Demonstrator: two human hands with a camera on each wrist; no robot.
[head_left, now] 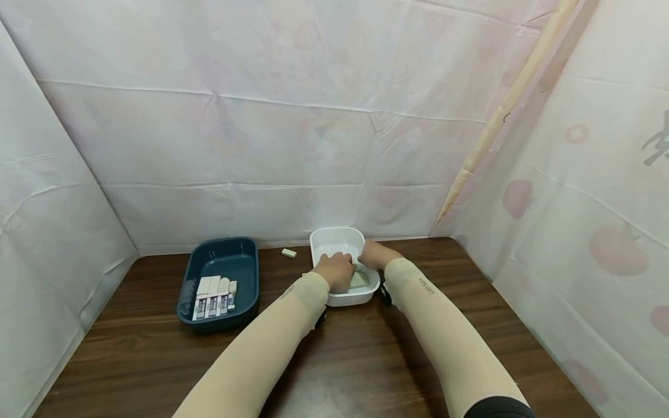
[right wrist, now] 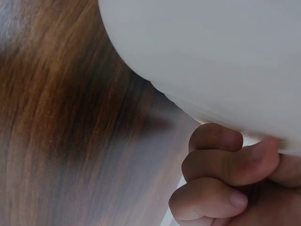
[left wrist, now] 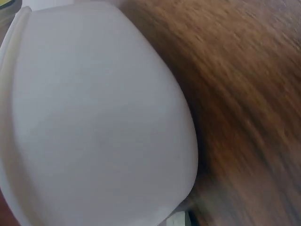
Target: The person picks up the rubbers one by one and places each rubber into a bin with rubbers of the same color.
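White tray [head_left: 334,239] is being worked at table [head_left: 157,360] centre, long axis running away from person, far end near back wall. Both hands are being held at near end: left hand [head_left: 335,270] over left rim, reaching inside; right hand [head_left: 375,253] at right rim, fingers [right wrist: 221,165] curled beside tray's outer wall. Greenish pad [head_left: 359,280] is lying inside, between hands, touching left hand; grip cannot be told. Blue tray [head_left: 222,261] with erasers [head_left: 213,296] is sitting well left; open wood between. Loose eraser [head_left: 288,253] is lying just left of white tray.

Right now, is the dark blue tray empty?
No. The dark blue tray holds a row of erasers at its near end.
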